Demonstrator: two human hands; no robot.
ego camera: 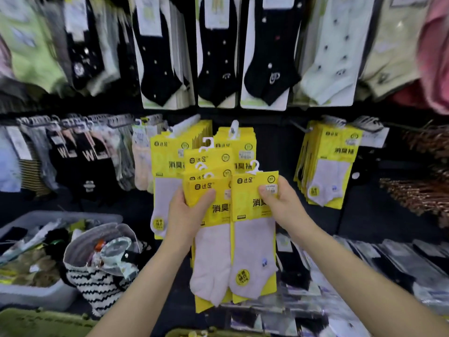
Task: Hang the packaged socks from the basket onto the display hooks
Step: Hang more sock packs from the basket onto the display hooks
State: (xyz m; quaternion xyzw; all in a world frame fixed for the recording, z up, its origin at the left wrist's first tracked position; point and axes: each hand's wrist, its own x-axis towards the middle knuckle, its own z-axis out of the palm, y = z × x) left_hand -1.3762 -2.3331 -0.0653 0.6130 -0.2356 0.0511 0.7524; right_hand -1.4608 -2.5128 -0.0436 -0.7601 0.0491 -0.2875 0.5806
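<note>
Two hands (pixel 188 210) (pixel 283 203), one gray basket (pixel 31 297), one striped bag (pixel 97 285).

Recorded yellow card-backed sock packs (pixel 245 198) with pale pink socks inside, black hanging ankle socks (pixel 160 57) dotted white, black-and-white zigzag knit bag (pixel 97 285), grey plastic basket (pixel 34 296).

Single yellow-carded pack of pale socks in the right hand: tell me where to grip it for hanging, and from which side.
Pinch the stiff yellow card header from its right edge, below the white plastic hook, as the right hand does. That leaves the hook free; the soft sock below would flop.
</note>
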